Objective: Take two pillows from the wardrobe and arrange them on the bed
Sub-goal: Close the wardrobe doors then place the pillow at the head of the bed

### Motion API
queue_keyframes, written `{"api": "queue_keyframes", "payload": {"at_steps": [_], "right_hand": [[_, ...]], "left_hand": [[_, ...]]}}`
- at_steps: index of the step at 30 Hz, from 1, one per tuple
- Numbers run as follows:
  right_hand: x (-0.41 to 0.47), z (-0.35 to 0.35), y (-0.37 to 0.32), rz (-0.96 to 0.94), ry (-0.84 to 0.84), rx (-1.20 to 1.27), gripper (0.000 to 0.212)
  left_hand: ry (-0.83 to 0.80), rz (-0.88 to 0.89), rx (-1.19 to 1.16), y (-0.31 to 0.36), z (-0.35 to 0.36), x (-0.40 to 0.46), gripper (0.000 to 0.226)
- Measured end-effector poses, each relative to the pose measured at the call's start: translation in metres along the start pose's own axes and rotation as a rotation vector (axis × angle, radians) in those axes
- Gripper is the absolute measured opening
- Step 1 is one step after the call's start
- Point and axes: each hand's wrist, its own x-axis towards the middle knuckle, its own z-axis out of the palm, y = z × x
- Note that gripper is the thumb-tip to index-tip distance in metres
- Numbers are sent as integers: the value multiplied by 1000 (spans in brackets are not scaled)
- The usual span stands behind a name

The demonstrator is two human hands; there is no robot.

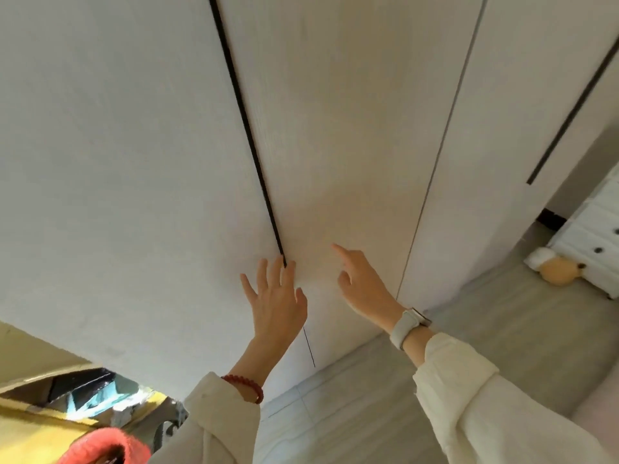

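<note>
Fingers [268,272] of the left hand [274,303] lie spread at the foot of the wardrobe's [335,128] dark handle groove [248,128]; right hand [363,286] just beside it, forefinger out, holds nothing; doors shut, pillows unseen; probably soft and light, best hugged round the middle.

the wardrobe [167,145] fills the view ahead; left hand [274,303] lies at its door gap [248,135], right hand [361,283] just right; a drawer chest [589,236] stands far right on the floor [368,396]
</note>
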Motion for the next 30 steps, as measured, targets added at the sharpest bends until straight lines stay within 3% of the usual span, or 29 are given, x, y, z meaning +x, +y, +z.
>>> {"api": "queue_keyframes", "payload": {"at_steps": [3, 7, 15, 21, 24, 27, 30], "right_hand": [[-77, -1, 59, 312, 94, 46, 46], [-201, -16, 116, 748, 308, 109, 43], [-465, -46, 159, 1355, 969, 245, 44], [-596, -64, 211, 1512, 1576, 555, 46], [-631, -81, 264, 1454, 1770, 862, 61], [-644, -106, 320, 1244, 1973, 1360, 79], [-649, -127, 359, 1442, 2036, 1428, 88]], "left_hand": [[-246, 98, -159, 35, 42, -32, 45], [-539, 391, -237, 112, 93, -79, 44], [-830, 1104, -273, 293, 138, -229, 35], [-959, 1531, -217, 433, 184, -353, 39], [-971, 1621, -200, 500, 217, -407, 46], [-984, 1605, -166, 545, 248, -438, 51], [-1032, 1605, -157, 559, 265, -449, 52]]}}
